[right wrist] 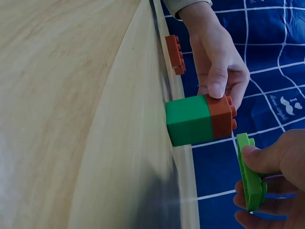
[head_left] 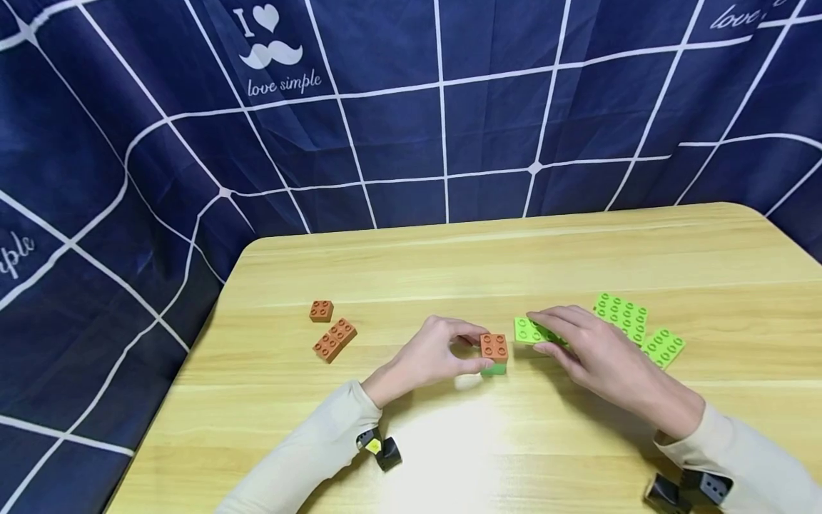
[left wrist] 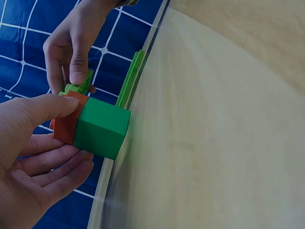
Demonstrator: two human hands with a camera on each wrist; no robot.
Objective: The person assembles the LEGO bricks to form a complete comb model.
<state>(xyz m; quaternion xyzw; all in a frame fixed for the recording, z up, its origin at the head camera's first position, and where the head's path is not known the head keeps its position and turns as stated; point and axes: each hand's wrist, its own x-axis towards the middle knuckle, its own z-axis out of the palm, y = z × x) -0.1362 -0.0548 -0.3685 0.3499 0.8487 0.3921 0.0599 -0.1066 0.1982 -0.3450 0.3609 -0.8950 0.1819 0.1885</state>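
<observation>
In the head view my left hand (head_left: pixel 437 353) pinches a small orange building brick (head_left: pixel 494 345) between thumb and fingers. That brick sits on top of a taller green block (left wrist: pixel 101 128), most of which the head view hides. To the right, my right hand (head_left: pixel 597 350) holds a flat light green brick (right wrist: pixel 251 177) by its sides, thumb on one side and fingers on the other. In the right wrist view this piece is raised above the table, beside the studs of the orange brick and apart from them.
On the left of the wooden table (head_left: pixel 385 271) lie a square orange brick (head_left: pixel 322 310) and a longer orange brick (head_left: pixel 335 340). Beyond my right hand are a large light green plate (head_left: pixel 621 314) and a smaller light green piece (head_left: pixel 664 348). A blue curtain (head_left: pixel 398 135) hangs behind.
</observation>
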